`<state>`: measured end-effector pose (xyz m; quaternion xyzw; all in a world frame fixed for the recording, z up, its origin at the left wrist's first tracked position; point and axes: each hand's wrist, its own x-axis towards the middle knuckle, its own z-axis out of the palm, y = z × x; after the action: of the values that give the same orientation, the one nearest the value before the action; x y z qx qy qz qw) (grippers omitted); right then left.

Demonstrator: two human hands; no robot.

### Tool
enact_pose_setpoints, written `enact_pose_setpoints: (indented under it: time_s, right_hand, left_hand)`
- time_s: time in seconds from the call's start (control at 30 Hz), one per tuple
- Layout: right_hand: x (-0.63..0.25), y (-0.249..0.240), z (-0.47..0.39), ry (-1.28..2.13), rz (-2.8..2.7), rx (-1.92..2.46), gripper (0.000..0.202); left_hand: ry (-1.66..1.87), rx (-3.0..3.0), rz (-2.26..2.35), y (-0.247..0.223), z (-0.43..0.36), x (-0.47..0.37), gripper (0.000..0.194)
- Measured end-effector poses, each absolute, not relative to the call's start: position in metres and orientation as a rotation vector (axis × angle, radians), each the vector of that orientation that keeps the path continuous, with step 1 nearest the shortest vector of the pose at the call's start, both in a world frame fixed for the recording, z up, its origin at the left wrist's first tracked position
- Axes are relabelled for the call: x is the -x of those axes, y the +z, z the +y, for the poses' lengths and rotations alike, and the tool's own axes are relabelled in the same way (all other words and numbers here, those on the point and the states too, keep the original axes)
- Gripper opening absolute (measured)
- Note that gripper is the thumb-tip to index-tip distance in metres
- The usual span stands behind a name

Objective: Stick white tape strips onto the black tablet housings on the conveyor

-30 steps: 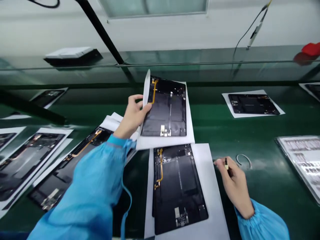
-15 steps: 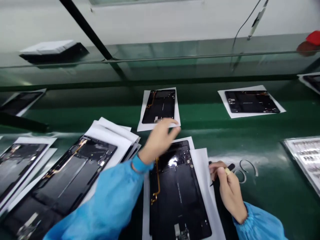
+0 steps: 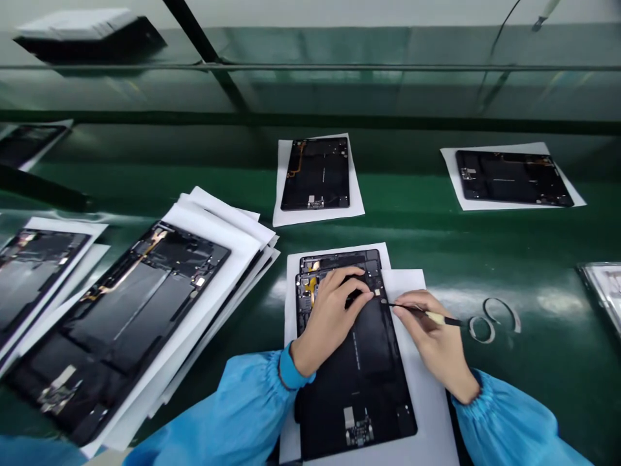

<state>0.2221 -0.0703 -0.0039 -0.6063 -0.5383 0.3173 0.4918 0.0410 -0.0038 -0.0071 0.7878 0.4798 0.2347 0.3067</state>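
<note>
Tablet body (image 3: 356, 369): lies flat, inner side up, on white sheets (image 3: 429, 414), in front of me on the green table (image 3: 543, 382).
Long axis: it runs from near me to away from me, and the far end leans a little to left.
Ends: the near end has a small circuit board (image 3: 359, 430) with pale patch; the orange ribbon (image 3: 311, 288) is at the far left part.
Left hand (image 3: 332, 310): I rest it over the far part, fingers bent, thumb and forefinger tips close together near the right edge; if they pinch something, I cannot tell.
Right hand (image 3: 436, 340): I pinch a thin tool (image 3: 434, 317) between thumb and fingers, its dark tip pointing left, at the right edge of the tablet body.
Curled strips (image 3: 504, 312): two, on the table, to the right of my right hand.
Stack of sheets (image 3: 237, 249): at left, with another tablet (image 3: 130, 310) on top, placed diagonally.
</note>
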Motion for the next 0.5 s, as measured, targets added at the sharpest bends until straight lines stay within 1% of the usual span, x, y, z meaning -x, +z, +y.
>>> enact_pose_setpoints:
  time_s: [0.17, 0.5]
  right_hand:
    - [-0.222, -0.018, -0.070, 0.800, -1.279, 1.478, 0.008]
    - [-0.223, -0.018, -0.069, 0.827, -1.243, 1.470, 0.008]
  left_hand:
    - [0.583, -2.096, 1.251, -0.007, -0.008, -0.038, 0.009]
    - [0.521, -2.127, 1.246, -0.006, -0.008, -0.038, 0.010]
